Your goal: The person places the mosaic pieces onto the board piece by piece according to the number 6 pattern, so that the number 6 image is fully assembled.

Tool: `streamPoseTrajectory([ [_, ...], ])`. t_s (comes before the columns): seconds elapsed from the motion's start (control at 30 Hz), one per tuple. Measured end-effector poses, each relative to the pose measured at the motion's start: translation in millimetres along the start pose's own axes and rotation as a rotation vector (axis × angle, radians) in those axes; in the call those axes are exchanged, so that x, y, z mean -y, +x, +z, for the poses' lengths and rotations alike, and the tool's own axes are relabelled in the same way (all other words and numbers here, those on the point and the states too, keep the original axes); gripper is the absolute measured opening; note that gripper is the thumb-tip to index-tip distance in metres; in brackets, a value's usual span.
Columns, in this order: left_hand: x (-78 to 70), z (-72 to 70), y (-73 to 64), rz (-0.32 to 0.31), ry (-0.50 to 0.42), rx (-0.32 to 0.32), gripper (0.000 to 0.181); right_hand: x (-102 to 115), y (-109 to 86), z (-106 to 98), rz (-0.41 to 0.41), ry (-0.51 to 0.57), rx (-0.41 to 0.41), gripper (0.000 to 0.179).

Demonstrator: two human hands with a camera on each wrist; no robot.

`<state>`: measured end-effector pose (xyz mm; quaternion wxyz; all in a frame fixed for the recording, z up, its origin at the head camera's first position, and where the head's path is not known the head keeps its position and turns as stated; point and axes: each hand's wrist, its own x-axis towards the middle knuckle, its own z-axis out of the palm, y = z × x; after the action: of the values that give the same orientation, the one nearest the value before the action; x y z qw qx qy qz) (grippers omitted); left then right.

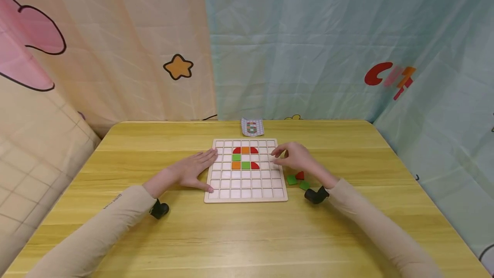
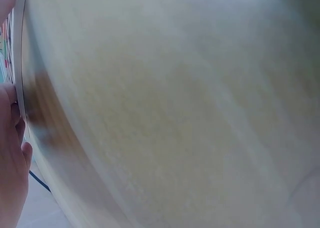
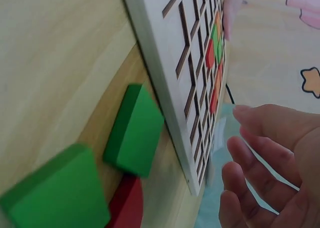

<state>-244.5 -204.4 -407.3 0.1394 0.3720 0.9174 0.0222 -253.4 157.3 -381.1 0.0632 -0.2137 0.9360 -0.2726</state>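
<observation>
A white gridded board (image 1: 245, 184) with a wooden rim lies on the table. Set in its upper cells are red rounded tiles, orange squares and green squares (image 1: 236, 157), making a hooked pattern. My left hand (image 1: 191, 170) rests with spread, straight fingers along the board's left edge. Over the right edge hovers my right hand (image 1: 295, 156), its fingers loosely bent. In the right wrist view the thumb (image 3: 270, 120) and fingertips stand apart with nothing between them. Below that hand lie two green blocks (image 3: 135, 133) and a red block (image 3: 128, 203), beside the board.
A small printed card (image 1: 252, 127) showing a coloured grid pattern lies at the table's far edge, behind the board. The wooden table (image 1: 239, 237) reaches back to patterned curtains (image 1: 308, 55). Black wrist devices (image 1: 316, 195) sit at both cuffs.
</observation>
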Motion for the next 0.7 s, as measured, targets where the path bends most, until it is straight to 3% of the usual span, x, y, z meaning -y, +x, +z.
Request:
streamPoseTrajectory([
  [0.2, 0.5, -0.2, 0.7, -0.003, 0.006, 0.007, 0.114, -13, -10.5, -8, -0.057, 0.004, -0.008, 0.023],
  [0.7, 0.0, -0.9, 0.3, -0.008, 0.001, 0.016, 0.114, -42, -32.2, -13, -0.233, -0.017, 0.117, 0.029],
])
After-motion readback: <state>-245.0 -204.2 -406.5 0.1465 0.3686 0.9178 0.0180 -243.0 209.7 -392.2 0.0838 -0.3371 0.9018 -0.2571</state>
